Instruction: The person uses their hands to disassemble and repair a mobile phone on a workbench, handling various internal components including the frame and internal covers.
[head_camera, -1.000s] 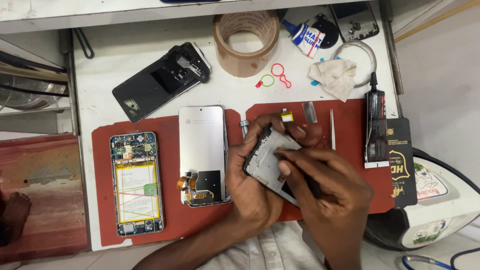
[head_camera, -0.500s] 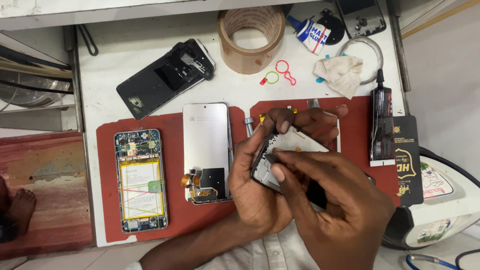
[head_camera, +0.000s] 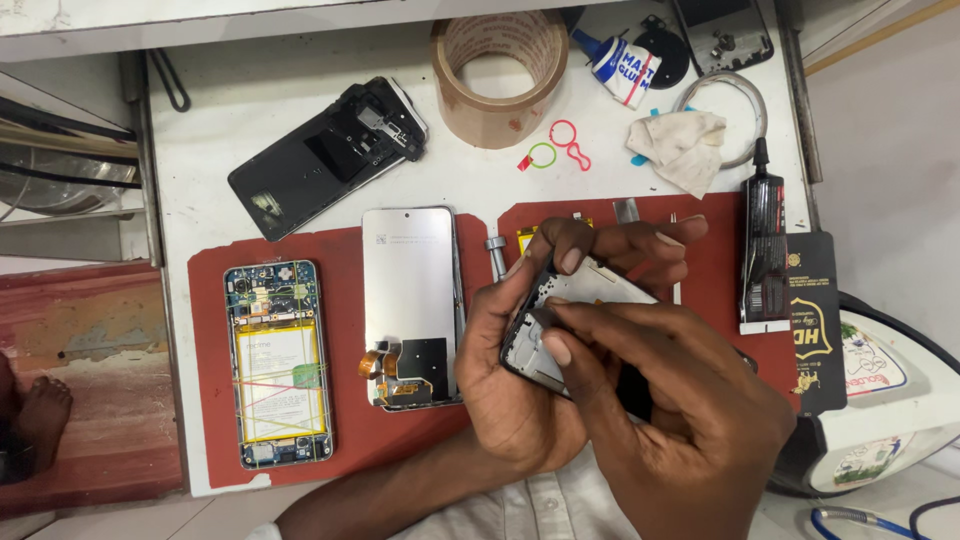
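At the lower centre of the frame both hands close around a phone frame (head_camera: 560, 325), held up off the desk (head_camera: 300, 100). The left hand (head_camera: 520, 370) cups it from beneath with fingers curled over the top edge; the right hand (head_camera: 680, 410) presses a thumb onto its inner face. Judging by the layout, disassembly is well along — a detached screen panel (head_camera: 410, 300) and an opened phone with its battery showing (head_camera: 278, 365) lie on the red mat (head_camera: 345, 440), a black back cover (head_camera: 325, 155) farther up.

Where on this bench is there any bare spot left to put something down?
Bare white top shows between the black phone back and the tape roll, and above the screen panel. A red strip lies free between the opened phone and that panel. The right side is crowded: both hands, rag, glue tube.
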